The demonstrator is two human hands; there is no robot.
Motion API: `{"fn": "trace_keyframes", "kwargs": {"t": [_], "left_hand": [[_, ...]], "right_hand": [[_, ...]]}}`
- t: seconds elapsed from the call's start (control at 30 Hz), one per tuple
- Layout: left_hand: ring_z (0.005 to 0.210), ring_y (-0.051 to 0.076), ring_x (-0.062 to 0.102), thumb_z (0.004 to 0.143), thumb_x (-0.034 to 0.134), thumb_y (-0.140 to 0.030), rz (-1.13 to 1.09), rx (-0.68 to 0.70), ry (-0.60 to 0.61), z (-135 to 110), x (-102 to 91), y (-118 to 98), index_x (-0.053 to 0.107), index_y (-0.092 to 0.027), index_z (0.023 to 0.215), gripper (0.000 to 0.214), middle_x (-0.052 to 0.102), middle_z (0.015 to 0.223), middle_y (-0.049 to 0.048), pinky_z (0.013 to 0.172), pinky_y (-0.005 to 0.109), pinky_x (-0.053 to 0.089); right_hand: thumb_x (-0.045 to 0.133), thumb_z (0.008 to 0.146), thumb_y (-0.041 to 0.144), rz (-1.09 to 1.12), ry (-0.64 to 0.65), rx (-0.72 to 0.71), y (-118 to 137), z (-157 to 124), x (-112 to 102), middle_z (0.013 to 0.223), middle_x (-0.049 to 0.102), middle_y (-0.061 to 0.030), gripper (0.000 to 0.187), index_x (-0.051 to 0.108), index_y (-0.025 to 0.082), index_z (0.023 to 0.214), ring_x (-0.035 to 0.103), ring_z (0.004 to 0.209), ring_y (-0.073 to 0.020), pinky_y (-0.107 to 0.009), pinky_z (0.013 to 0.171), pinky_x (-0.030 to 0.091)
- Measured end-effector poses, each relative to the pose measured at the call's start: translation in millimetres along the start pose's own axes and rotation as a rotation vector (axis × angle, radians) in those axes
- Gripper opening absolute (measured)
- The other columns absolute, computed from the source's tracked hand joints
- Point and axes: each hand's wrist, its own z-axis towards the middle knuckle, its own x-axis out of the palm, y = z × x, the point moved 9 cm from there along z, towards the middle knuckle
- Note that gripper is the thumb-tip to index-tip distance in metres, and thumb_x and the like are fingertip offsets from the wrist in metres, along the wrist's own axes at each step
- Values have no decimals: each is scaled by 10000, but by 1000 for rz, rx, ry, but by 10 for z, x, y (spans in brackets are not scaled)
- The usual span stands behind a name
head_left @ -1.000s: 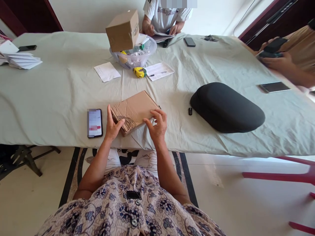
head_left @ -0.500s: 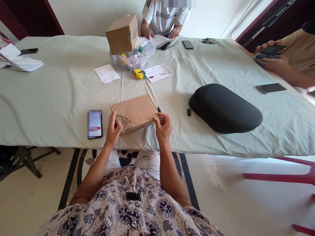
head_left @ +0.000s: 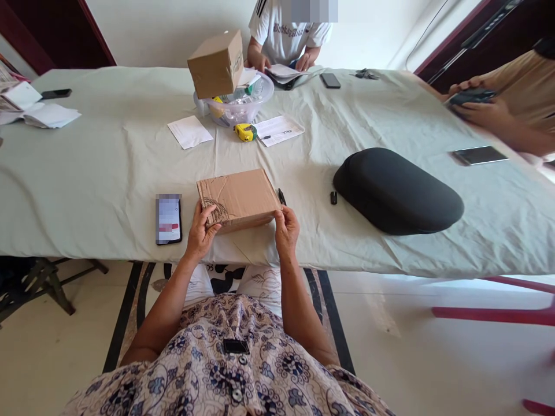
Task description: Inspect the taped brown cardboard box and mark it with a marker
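Note:
A flat brown cardboard box [head_left: 238,196] lies on the grey-green tablecloth [head_left: 108,173] near the front edge. My left hand [head_left: 202,231] grips its near left corner, fingers curled over the top. My right hand [head_left: 286,226] pinches its near right corner. A black pen [head_left: 281,196] lies just behind the box's right side. A phone [head_left: 168,218] with a lit screen rests left of my left hand.
A black padded case [head_left: 396,190] and a small black cap [head_left: 333,197] lie to the right. Farther back are a clear bowl [head_left: 236,104] with a cardboard box [head_left: 215,63] on it, a yellow tape measure [head_left: 245,132] and papers [head_left: 189,132]. Two other people sit at the far and right sides.
The box has been turned square to the table edge. My right hand came off its top and now pinches the near right corner; my left hand closed on the left corner.

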Motion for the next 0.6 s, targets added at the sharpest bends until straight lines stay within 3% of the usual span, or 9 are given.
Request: {"fn": "trace_keyframes", "kwargs": {"t": [0.1,0.2,0.33,0.47,0.6], "left_hand": [[1451,301,497,928,519,-696,-34,0,-34,30,-72,1,598,-201,1346,653,535,1519,180,1210,467,401],[1409,294,538,921,537,-695,-72,-34,-62,68,-138,22,594,-210,1347,649,599,1451,157,1222,469,382],[1473,279,484,913,549,-701,-166,-106,-150,104,-201,48,458,-244,1497,747,530,1545,144,1258,441,341],[1499,266,463,894,627,-655,-202,-168,-134,126,-111,44,325,-278,1580,839,469,1607,140,1261,431,358],[1491,276,476,861,656,-676,-234,-174,-143,144,-43,26,363,-264,1555,859,473,1604,153,1247,436,389]], "right_hand": [[608,813,659,30,35,-4,-71,-31,37,978,739,-84,528,728,167,961,644,934,-206,-384,902,515],[627,811,641,100,79,51,-123,-65,95,994,754,-84,514,736,176,1001,654,913,-204,-387,874,531],[632,818,619,138,39,38,14,-69,66,916,731,-56,480,731,180,985,618,784,-162,-320,738,517],[592,855,612,84,-21,21,203,-41,-10,804,677,-17,449,716,187,933,549,683,-127,-270,648,465],[593,862,630,84,-54,66,278,-19,-55,712,590,21,464,696,178,894,482,617,-107,-256,595,408]]}}
